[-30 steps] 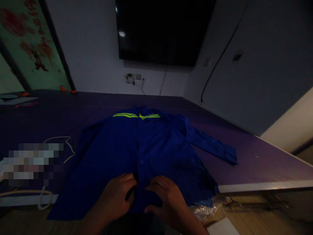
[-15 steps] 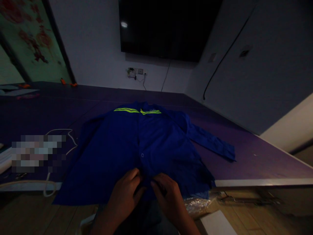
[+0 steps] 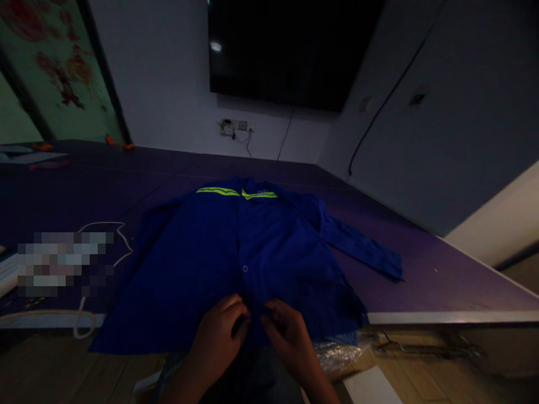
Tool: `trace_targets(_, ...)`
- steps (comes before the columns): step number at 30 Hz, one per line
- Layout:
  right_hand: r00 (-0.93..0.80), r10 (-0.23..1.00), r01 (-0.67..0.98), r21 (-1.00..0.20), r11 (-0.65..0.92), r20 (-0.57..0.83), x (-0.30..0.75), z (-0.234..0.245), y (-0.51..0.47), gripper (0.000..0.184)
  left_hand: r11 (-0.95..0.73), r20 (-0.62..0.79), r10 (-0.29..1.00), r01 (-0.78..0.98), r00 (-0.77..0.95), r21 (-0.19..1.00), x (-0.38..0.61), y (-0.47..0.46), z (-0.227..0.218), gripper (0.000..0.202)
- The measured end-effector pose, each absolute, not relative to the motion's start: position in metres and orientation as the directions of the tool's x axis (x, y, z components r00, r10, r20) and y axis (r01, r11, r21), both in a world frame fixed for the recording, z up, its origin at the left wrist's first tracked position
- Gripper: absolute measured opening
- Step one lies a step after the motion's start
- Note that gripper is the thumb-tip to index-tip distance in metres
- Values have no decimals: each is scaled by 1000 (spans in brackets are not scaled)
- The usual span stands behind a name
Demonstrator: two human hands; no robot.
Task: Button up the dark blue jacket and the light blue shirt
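Note:
A blue work jacket (image 3: 219, 252) with yellow reflective stripes (image 3: 236, 193) near the collar lies face up on a dark purple table (image 3: 442, 275). Its front is closed along a centre placket with a button (image 3: 245, 269) showing. My left hand (image 3: 219, 336) and my right hand (image 3: 286, 336) meet at the jacket's lower hem. Both pinch the two front edges of the fabric close together, fingers curled. One sleeve (image 3: 362, 252) stretches out to the right across the table.
A white cord (image 3: 113, 247) loops on the table left of the jacket, beside a blurred patch. Crinkled clear plastic (image 3: 341, 359) and a white sheet (image 3: 370, 387) lie below the table edge on the wooden floor. A dark screen (image 3: 290, 50) hangs on the far wall.
My hands have drawn together from lying apart on the hem to pinching the placket at the centre. The view has shifted slightly; the jacket lies as before.

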State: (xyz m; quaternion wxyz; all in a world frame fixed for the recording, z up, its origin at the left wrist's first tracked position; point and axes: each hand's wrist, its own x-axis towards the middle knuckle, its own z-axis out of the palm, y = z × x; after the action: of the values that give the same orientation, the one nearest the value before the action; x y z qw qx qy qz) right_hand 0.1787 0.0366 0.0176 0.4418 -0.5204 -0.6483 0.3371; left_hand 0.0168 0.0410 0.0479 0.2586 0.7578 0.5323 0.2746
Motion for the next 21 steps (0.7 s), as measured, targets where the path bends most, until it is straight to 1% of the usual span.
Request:
trace_targets(6,-32,976,350,-912,212,215,178,16,36,21,-262,160,960,526,232,809,14,41,51,11)
trace_targets(10,-19,968,353,-904,242,252,177,13,36,22,-235,153,964,430,217,872,14,41,53,14)
trace_targets(12,-25,961,361,-894,264,274,178,13,36,22,-217,141,967,401,210,890,15,42,53,16)
trace_targets(16,-83,958,384,-879,284,274,182,16,32,25,-177,115,977,377,181,909,16,43,54,19)
trace_targets(21,-47,963,374,-889,264,267,184,24,31,41,-151,94,981,366,170,918,17,43,55,18)
